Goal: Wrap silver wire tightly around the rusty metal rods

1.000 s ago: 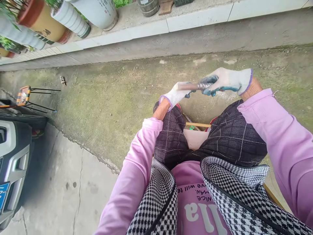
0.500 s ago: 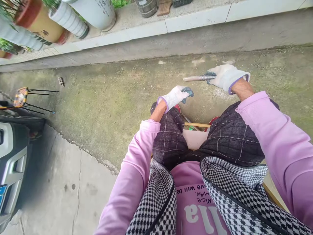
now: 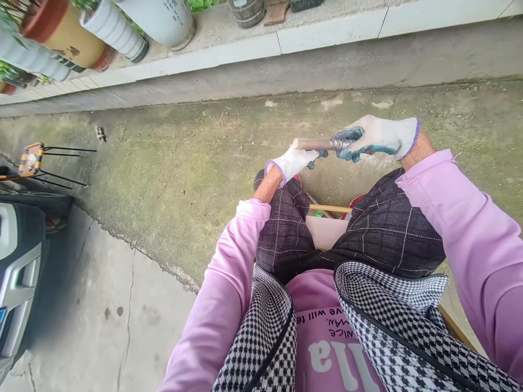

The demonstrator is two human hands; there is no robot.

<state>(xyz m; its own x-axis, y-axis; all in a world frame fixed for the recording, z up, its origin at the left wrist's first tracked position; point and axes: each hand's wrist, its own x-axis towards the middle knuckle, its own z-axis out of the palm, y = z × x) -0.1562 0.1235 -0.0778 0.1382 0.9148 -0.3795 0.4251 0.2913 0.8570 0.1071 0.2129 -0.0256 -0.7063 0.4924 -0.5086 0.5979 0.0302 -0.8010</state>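
My right hand (image 3: pixel 379 136), in a white knit glove with blue-grey coated fingers, is closed on a short brown rod (image 3: pixel 312 144). A silvery wrapping (image 3: pixel 340 144) covers the rod near my fingers. The bare end of the rod points left, over my left hand. In a matching glove with a purple cuff, my left hand (image 3: pixel 296 161) has its fingers curled just below the rod. Its palm side is hidden, so I cannot tell what is in it or whether it touches the rod. Both hands are in front of my knees.
Between my knees are a pale board (image 3: pixel 327 231) and a wooden bar (image 3: pixel 330 208). A tiled ledge (image 3: pixel 229 53) carries several flower pots (image 3: pixel 163 22). At the left are a woven chair (image 3: pixel 31 159) and a parked car (image 3: pixel 20 272). Mossy concrete (image 3: pixel 163 163) lies ahead.
The rod in my right hand has moved left and down, so its end now overlaps my left hand. My right wrist has turned. My left hand has shifted slightly right.
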